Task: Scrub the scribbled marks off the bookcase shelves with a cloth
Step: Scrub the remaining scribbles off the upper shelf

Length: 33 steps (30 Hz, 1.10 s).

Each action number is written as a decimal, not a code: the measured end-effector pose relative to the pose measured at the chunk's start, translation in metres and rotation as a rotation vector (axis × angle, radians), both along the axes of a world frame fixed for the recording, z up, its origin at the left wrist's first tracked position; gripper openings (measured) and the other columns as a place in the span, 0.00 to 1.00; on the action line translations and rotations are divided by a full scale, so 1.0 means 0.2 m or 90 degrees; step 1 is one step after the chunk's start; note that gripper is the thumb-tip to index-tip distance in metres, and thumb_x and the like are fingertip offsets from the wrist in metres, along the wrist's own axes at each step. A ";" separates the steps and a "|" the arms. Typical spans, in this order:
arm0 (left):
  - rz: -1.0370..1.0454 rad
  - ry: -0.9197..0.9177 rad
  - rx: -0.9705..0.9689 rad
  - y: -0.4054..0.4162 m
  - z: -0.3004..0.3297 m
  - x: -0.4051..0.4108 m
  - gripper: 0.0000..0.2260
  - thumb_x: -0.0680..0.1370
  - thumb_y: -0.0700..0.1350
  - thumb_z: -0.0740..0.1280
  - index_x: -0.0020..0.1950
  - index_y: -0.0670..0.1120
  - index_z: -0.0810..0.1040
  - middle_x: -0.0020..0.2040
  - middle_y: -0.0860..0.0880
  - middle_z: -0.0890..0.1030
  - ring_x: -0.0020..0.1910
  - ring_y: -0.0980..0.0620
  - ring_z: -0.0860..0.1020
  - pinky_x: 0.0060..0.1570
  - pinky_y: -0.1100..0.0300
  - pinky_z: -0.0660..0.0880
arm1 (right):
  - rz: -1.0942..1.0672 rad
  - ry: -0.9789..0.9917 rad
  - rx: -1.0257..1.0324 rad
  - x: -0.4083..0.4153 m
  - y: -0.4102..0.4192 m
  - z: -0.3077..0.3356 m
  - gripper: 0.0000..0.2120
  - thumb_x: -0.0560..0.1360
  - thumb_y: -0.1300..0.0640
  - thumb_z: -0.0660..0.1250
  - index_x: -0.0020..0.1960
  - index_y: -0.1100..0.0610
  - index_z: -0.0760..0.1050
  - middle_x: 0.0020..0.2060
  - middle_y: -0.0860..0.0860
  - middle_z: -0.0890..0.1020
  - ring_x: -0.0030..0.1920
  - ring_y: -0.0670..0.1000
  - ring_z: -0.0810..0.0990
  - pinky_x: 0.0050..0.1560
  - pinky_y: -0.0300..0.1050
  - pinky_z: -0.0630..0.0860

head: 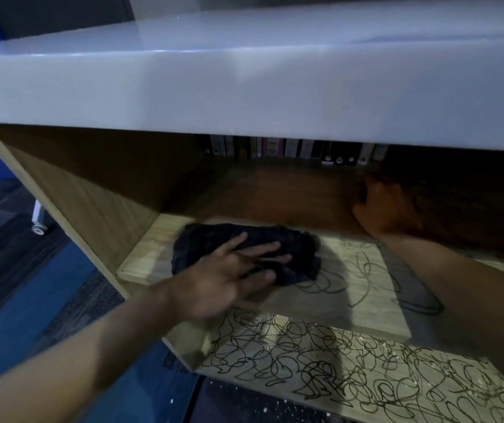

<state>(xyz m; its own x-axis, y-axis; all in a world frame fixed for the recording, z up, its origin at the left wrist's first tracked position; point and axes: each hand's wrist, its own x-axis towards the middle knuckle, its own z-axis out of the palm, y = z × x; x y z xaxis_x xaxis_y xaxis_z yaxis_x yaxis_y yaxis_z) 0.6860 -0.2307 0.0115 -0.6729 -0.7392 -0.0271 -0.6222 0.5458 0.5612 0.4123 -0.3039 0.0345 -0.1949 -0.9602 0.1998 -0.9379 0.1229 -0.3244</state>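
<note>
A dark cloth (pixel 290 245) lies on the left part of the light wooden middle shelf (pixel 375 309). My left hand (pixel 229 279) presses flat on the cloth with straight, spread fingers. Black scribbled marks (pixel 363 270) run over the shelf to the right of the cloth. The lower shelf (pixel 330 367) is densely covered with scribbles. My right hand (pixel 381 209) rests on the dark upper shelf (pixel 275 190), its fingers in shadow.
A thick white top (pixel 244 87) overhangs the bookcase. A row of books (pixel 293 148) stands at the back of the upper shelf. The left side panel (pixel 70 190) bounds the shelves. A white caster foot (pixel 39 221) stands on the blue and dark floor at left.
</note>
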 end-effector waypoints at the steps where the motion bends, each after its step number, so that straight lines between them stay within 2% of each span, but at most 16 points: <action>1: 0.030 0.010 0.010 -0.06 0.01 0.03 0.20 0.79 0.64 0.50 0.70 0.65 0.64 0.75 0.64 0.59 0.76 0.62 0.48 0.75 0.55 0.38 | -0.002 -0.001 0.000 0.00 0.00 0.00 0.16 0.74 0.58 0.63 0.60 0.62 0.73 0.58 0.65 0.76 0.58 0.65 0.75 0.53 0.53 0.74; 4: 0.222 0.020 0.034 -0.23 0.07 -0.05 0.22 0.78 0.62 0.55 0.70 0.60 0.68 0.75 0.53 0.64 0.76 0.49 0.56 0.75 0.49 0.48 | -0.002 -0.008 0.000 0.00 0.00 0.00 0.17 0.73 0.58 0.63 0.61 0.61 0.73 0.59 0.64 0.75 0.59 0.65 0.74 0.55 0.54 0.74; 6: 0.153 -0.020 0.028 -0.15 0.07 -0.13 0.22 0.79 0.63 0.53 0.71 0.60 0.67 0.75 0.61 0.62 0.76 0.61 0.51 0.76 0.55 0.41 | -0.005 -0.010 0.003 0.00 0.01 0.00 0.18 0.73 0.58 0.63 0.62 0.60 0.73 0.60 0.64 0.75 0.60 0.65 0.74 0.56 0.54 0.73; 8: 0.024 -0.017 0.032 0.02 0.04 -0.12 0.18 0.81 0.58 0.52 0.71 0.59 0.64 0.71 0.71 0.56 0.68 0.77 0.42 0.68 0.70 0.31 | -0.003 -0.013 0.000 0.00 0.01 0.00 0.17 0.72 0.59 0.63 0.61 0.60 0.73 0.59 0.64 0.75 0.59 0.65 0.74 0.55 0.54 0.73; 9: 0.012 0.010 0.057 0.09 0.05 -0.10 0.18 0.80 0.58 0.51 0.70 0.61 0.65 0.70 0.72 0.55 0.68 0.77 0.41 0.67 0.71 0.31 | -0.006 -0.013 0.002 0.00 0.01 0.00 0.17 0.72 0.59 0.63 0.60 0.60 0.74 0.59 0.64 0.76 0.59 0.65 0.75 0.55 0.53 0.73; 11: 0.069 0.018 0.087 0.03 0.09 -0.04 0.17 0.78 0.59 0.51 0.68 0.66 0.63 0.72 0.69 0.54 0.72 0.66 0.40 0.69 0.67 0.34 | -0.015 -0.009 0.007 0.00 0.01 0.01 0.16 0.72 0.60 0.63 0.59 0.60 0.74 0.58 0.64 0.76 0.59 0.65 0.75 0.54 0.53 0.73; 13: 0.141 -0.021 0.058 -0.11 0.11 -0.04 0.17 0.82 0.55 0.52 0.71 0.62 0.62 0.75 0.62 0.55 0.75 0.59 0.43 0.68 0.66 0.36 | -0.015 -0.007 0.005 0.01 0.03 0.00 0.16 0.72 0.59 0.63 0.59 0.61 0.74 0.58 0.64 0.76 0.59 0.65 0.75 0.55 0.54 0.74; 15: 0.168 0.010 0.015 -0.11 0.10 -0.09 0.18 0.83 0.51 0.54 0.74 0.55 0.62 0.75 0.59 0.57 0.75 0.60 0.47 0.70 0.66 0.37 | -0.013 -0.011 -0.004 0.00 0.03 0.00 0.16 0.72 0.59 0.63 0.59 0.60 0.74 0.58 0.64 0.76 0.58 0.65 0.75 0.54 0.54 0.74; 18: 0.030 0.107 0.094 0.09 0.04 -0.12 0.18 0.82 0.47 0.56 0.72 0.52 0.66 0.71 0.65 0.62 0.71 0.73 0.55 0.72 0.67 0.37 | -0.010 -0.016 -0.005 0.00 0.02 -0.01 0.17 0.72 0.58 0.63 0.60 0.60 0.73 0.58 0.64 0.76 0.58 0.65 0.75 0.54 0.53 0.74; 20: -0.027 0.109 0.054 0.19 0.06 -0.08 0.15 0.82 0.48 0.54 0.68 0.57 0.65 0.65 0.74 0.57 0.60 0.87 0.46 0.65 0.79 0.34 | -0.009 -0.014 0.000 0.00 0.02 -0.01 0.17 0.72 0.58 0.63 0.60 0.60 0.73 0.58 0.64 0.76 0.58 0.65 0.75 0.54 0.53 0.74; 21: -0.005 0.108 0.075 0.16 0.10 -0.05 0.14 0.82 0.47 0.54 0.66 0.59 0.64 0.63 0.75 0.56 0.56 0.89 0.44 0.62 0.81 0.34 | -0.009 -0.013 0.002 0.00 0.02 -0.01 0.17 0.72 0.58 0.63 0.60 0.60 0.73 0.58 0.64 0.76 0.58 0.65 0.75 0.54 0.54 0.74; 23: 0.040 0.042 0.074 0.04 0.16 -0.01 0.15 0.83 0.45 0.53 0.69 0.57 0.62 0.67 0.69 0.54 0.59 0.84 0.45 0.65 0.78 0.37 | -0.008 -0.011 0.003 0.00 0.03 -0.01 0.17 0.72 0.59 0.63 0.60 0.60 0.73 0.58 0.64 0.76 0.58 0.65 0.75 0.53 0.53 0.74; 25: 0.139 0.015 0.008 -0.09 0.18 -0.01 0.18 0.84 0.47 0.52 0.74 0.54 0.60 0.74 0.61 0.54 0.63 0.73 0.47 0.63 0.75 0.40 | -0.005 -0.008 -0.008 0.00 0.04 -0.01 0.17 0.73 0.59 0.63 0.61 0.60 0.73 0.58 0.64 0.76 0.58 0.65 0.75 0.54 0.53 0.73; 27: 0.155 0.019 0.034 -0.06 0.14 -0.05 0.19 0.83 0.49 0.53 0.75 0.53 0.60 0.76 0.57 0.56 0.63 0.74 0.48 0.61 0.77 0.40 | -0.005 -0.004 -0.020 0.00 0.04 -0.01 0.18 0.72 0.59 0.63 0.62 0.60 0.73 0.59 0.63 0.76 0.59 0.65 0.74 0.55 0.53 0.73; 30: 0.069 0.164 0.161 0.16 0.06 -0.05 0.18 0.82 0.48 0.55 0.72 0.52 0.65 0.74 0.59 0.62 0.68 0.75 0.54 0.65 0.79 0.43 | -0.006 -0.003 -0.013 0.00 0.03 -0.02 0.18 0.72 0.59 0.63 0.62 0.59 0.73 0.60 0.62 0.75 0.60 0.64 0.74 0.57 0.53 0.73; 33: 0.009 0.211 0.200 0.13 0.09 0.03 0.18 0.78 0.57 0.62 0.67 0.58 0.71 0.73 0.61 0.64 0.74 0.66 0.54 0.74 0.66 0.44 | -0.005 -0.010 -0.006 0.00 0.04 -0.01 0.19 0.72 0.58 0.63 0.62 0.59 0.74 0.60 0.62 0.75 0.60 0.64 0.74 0.57 0.53 0.73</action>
<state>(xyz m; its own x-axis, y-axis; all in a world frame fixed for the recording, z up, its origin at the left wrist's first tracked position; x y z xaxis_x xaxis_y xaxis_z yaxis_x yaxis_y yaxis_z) 0.6918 -0.2054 0.0285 -0.6728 -0.7389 -0.0374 -0.3879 0.3093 0.8683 0.4116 -0.2958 0.0318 -0.2056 -0.9569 0.2051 -0.9316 0.1272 -0.3405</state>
